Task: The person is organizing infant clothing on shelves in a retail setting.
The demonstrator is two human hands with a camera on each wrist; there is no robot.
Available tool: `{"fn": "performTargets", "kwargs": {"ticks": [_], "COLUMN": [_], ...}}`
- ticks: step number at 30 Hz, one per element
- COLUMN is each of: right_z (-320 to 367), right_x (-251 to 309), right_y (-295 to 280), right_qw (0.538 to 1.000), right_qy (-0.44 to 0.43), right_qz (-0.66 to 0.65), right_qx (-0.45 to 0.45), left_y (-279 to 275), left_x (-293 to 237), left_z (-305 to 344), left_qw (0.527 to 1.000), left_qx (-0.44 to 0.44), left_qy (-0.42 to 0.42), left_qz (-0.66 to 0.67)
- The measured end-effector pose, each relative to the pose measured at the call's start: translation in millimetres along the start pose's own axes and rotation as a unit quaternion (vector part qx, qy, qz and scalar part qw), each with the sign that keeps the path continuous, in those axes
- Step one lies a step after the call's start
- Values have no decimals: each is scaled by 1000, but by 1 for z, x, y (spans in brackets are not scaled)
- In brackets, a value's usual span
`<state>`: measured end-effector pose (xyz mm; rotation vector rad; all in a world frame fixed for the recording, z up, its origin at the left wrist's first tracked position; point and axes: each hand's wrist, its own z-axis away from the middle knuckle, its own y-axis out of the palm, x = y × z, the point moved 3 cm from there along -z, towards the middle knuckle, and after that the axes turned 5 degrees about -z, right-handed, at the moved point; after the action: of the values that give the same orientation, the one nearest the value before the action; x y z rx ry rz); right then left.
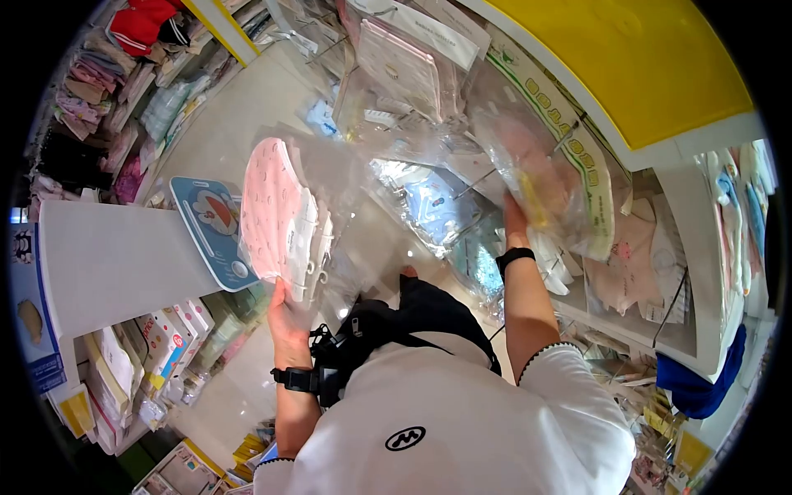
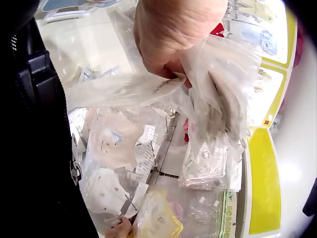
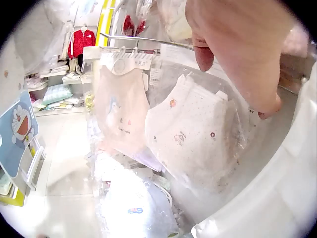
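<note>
In the head view my left hand grips several clear plastic packs by their lower edge. The front pack holds a pink patterned baby garment, and white hangers show along its side. The left wrist view has this hand pinching the crumpled clear plastic. My right hand is at the edge of a bagged garment with yellow trim on the rack. In the right wrist view its fingers hang loosely above a bagged white printed garment; part of the hand is cut off by the frame.
Metal hooks stick out from the rack among hanging packs. A yellow-topped shelf borders the right side. At left stand a blue cartoon panel and a white shelf unit. Blue bagged garments hang low in front.
</note>
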<state>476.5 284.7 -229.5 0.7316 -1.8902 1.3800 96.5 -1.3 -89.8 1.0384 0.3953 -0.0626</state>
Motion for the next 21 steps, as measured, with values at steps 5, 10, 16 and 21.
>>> {"fn": "performTargets", "kwargs": {"ticks": [5, 10, 16, 21], "right_z": [-2, -13, 6, 42], "right_x": [-17, -15, -15, -8], "right_y": [13, 13, 13, 20], "right_qw": [995, 998, 998, 990], "right_qy": [-95, -53, -51, -125], "right_qz": [7, -28, -34, -3], "right_qx": [3, -5, 19, 65], "left_y": [4, 1, 1, 0], "left_x": [2, -1, -4, -5], "left_z": [4, 11, 16, 11], "left_qw": [994, 987, 988, 988], "left_qx": [-97, -144, -147, -136], "left_qy": [21, 26, 35, 51], "left_qz": [-40, -60, -39, -44]}}
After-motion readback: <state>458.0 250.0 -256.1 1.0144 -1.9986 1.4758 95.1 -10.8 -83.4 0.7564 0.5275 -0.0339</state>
